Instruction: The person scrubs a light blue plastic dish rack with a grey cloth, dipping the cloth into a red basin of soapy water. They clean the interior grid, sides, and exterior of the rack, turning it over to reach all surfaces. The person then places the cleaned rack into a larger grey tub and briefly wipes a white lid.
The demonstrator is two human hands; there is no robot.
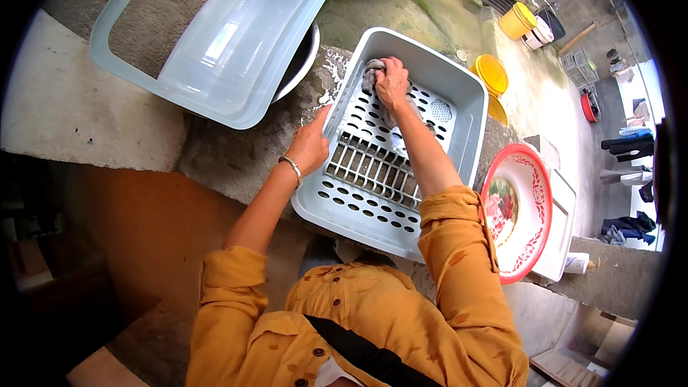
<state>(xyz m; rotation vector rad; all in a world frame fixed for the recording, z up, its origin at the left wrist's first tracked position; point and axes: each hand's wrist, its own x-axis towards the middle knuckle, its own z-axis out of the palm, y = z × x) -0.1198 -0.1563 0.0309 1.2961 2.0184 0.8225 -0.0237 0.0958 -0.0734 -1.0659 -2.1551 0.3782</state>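
In front of me on a concrete ledge stands a grey-blue plastic dish rack [469,111], its base pierced with oval holes and a slatted section. My left hand [309,145] grips its left wall; the fingers go over the rim and are partly hidden. Inside the rack, near its far left corner, my right hand [390,84] presses a wet grey cloth [372,76] against the inner side. Part of the cloth trails down under my right wrist. Some white suds [333,72] lie on the concrete just left of the rack.
A large translucent blue lid [222,43] with a wide rim rests over a metal basin [304,64] at left. On the right sit a red-rimmed enamel basin [527,244] with a floral pattern and a white tray [562,226]. Yellow buckets [517,21] stand farther back.
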